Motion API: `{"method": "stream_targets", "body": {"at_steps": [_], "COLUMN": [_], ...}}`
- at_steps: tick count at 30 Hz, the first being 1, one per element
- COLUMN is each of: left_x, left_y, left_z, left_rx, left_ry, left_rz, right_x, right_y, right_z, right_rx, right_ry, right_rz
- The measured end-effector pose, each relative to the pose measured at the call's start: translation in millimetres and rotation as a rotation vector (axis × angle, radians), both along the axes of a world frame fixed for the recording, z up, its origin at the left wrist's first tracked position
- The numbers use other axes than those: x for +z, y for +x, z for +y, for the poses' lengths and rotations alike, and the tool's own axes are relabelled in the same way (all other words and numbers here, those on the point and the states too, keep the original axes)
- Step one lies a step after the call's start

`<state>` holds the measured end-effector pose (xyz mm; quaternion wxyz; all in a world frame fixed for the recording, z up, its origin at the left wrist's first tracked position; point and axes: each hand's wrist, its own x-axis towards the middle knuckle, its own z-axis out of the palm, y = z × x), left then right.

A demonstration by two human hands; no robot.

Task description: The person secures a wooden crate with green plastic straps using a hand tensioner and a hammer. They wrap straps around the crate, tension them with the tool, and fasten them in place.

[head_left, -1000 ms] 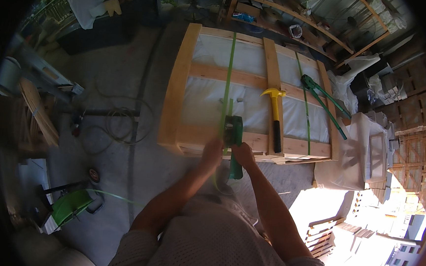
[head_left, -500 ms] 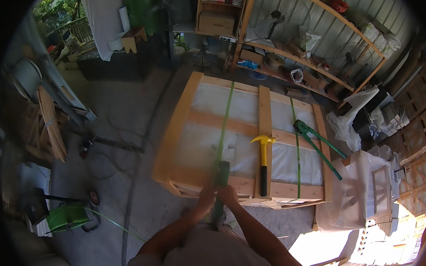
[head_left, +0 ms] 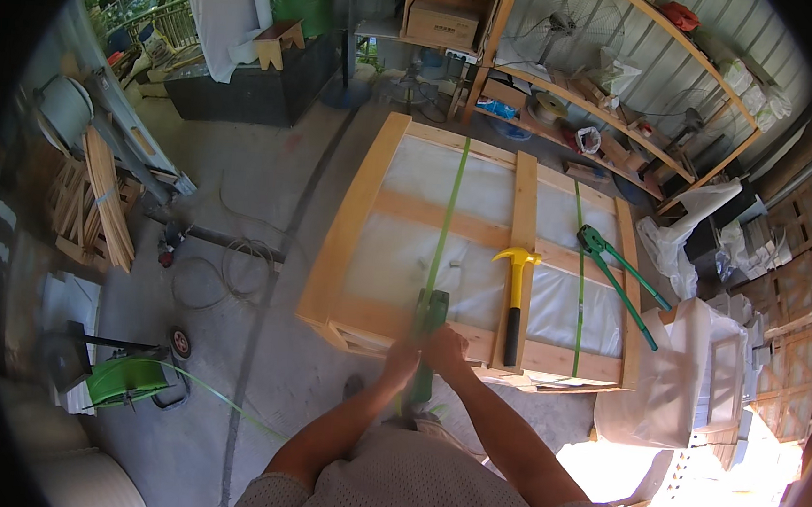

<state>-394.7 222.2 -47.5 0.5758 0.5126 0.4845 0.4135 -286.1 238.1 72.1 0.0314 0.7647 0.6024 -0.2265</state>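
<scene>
Both hands, the left hand (head_left: 400,359) and the right hand (head_left: 444,348), are covering the middle of the green tool (head_left: 428,335), so their grip on it is not showing clearly (fingers are blurring together). The green strap (head_left: 448,214) is disappearing under that tool. Small items on the shelves (head_left: 604,107) are staying too tiny to identify. The person's shoulders are being cut off by the lower edge.

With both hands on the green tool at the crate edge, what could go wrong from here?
1. The green strap looks taut under the green tool that the left hand and right hand grip; if it snaps or slips, it may whip back.
2. The yellow hammer lies loose on the wooden crate beside the hands; jolting might knock it off.
</scene>
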Motion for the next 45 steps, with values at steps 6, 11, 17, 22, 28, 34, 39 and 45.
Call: {"method": "stream_targets", "body": {"at_steps": [6,11,17,22,28,34,39,45], "left_x": [-10,6,6,-17,-23,23,42,29], "left_y": [3,-4,-11,-14,-13,-18,-23,-20], "left_z": [-2,-2,3,5,13,13,14,12], "left_rx": [0.117,0.124,0.128,0.131,0.071,0.145,0.118,0.083], "left_ry": [0.083,0.142,0.046,0.097,0.236,0.015,-0.089,-0.064], "left_rz": [0.079,0.162,0.162,0.239,0.484,0.444,0.377,0.393], "right_x": [-19,-24,-1,-16,-23,-15,-22,-18], "right_y": [15,47,45,37,48,45,52,52], "right_z": [22,49,67,59,58,60,59,57], "right_rx": [0.302,0.311,-0.132,0.226,0.423,0.404,0.316,0.258], "right_ry": [-0.243,-0.118,-0.422,-0.278,-0.232,-0.282,-0.172,-0.135], "right_rz": [-0.119,0.228,0.458,0.093,0.06,0.06,0.271,0.394]}}
